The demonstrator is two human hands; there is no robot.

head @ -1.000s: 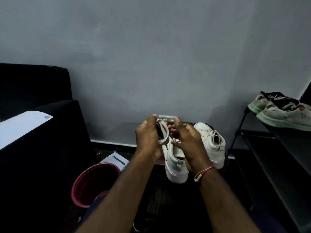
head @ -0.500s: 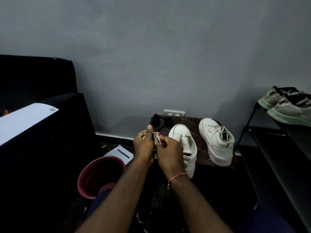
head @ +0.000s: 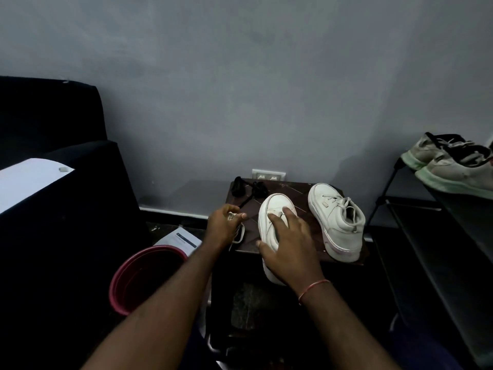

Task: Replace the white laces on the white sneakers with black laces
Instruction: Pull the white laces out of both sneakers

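Left hand clenched round a white lace, right hand spread flat on a sneaker
Black laces lie behind on the surface

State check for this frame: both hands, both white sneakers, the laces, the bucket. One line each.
left hand, grips the loose white lace
right hand, fingers spread, resting on the near sneaker
near sneaker, upright, lacing mostly hidden
far sneaker, upright, laced in white
black laces, bundled on the table, unthreaded
red bucket, upright on the floor
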